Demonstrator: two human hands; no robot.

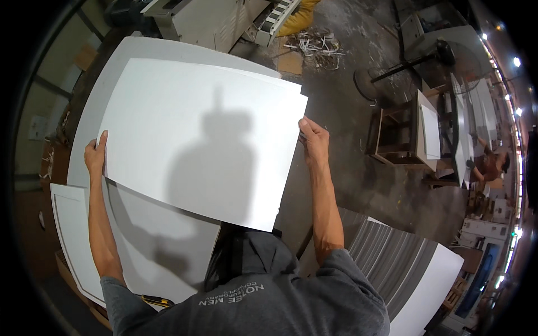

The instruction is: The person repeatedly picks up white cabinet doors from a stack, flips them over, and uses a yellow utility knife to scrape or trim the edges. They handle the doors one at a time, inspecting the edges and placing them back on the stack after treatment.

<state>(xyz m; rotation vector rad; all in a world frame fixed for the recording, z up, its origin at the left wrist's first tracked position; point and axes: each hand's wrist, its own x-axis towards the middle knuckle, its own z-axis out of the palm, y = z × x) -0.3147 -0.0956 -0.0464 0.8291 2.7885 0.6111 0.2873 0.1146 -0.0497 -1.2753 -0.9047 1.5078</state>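
A large white panel (145, 123) lies slanted in front of me, with my shadow across its face. My left hand (96, 154) grips its left edge, thumb up along the rim and fingers partly hidden. At the opposite edge, near the far right corner, my right hand (315, 137) is closed on the panel with the thumb on top. A second white edge shows just past the far right corner, so another sheet seems to lie underneath. Below is a wider pale board (92, 123), partly covered.
Left of my forearm is a white framed panel (70, 235). A yellow-and-black tool (157, 301) lies near my left sleeve. Stacked boards (392, 252) stand at right. Beyond are a machine (207, 25), scrap strips (314, 47), a pedestal fan (403, 70), and a person (493, 165) beside panels.
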